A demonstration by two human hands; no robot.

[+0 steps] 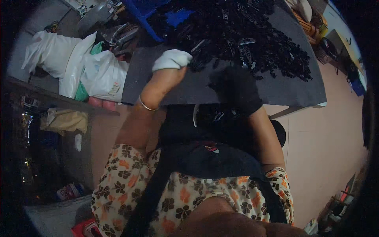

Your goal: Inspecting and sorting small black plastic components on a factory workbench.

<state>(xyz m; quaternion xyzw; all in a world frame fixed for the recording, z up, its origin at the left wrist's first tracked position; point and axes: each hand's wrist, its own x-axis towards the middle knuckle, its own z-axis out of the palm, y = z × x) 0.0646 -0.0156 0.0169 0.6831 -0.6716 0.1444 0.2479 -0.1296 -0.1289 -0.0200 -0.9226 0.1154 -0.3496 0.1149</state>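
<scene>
My left hand (172, 61), in a white glove or cloth covering, is curled closed at the near edge of a heap of small black plastic pieces (241, 43). What it holds, if anything, is hidden. My right hand (238, 89) wears a black glove and hovers over the table's near side, just below the heap. Its fingers merge with the dark background, so their pose is unclear. The pieces look like black clips, some with a shiny surface. Between my forearms, below the table edge, a dark container (217, 115) has a few shiny pieces in it.
The grey tabletop (142, 85) carries the heap, with a blue crate (144, 17) at its far left. White plastic bags (94, 73) crowd the left side. A wicker basket (325, 50) stands beyond the right edge. One table leg (285, 112) shows at right.
</scene>
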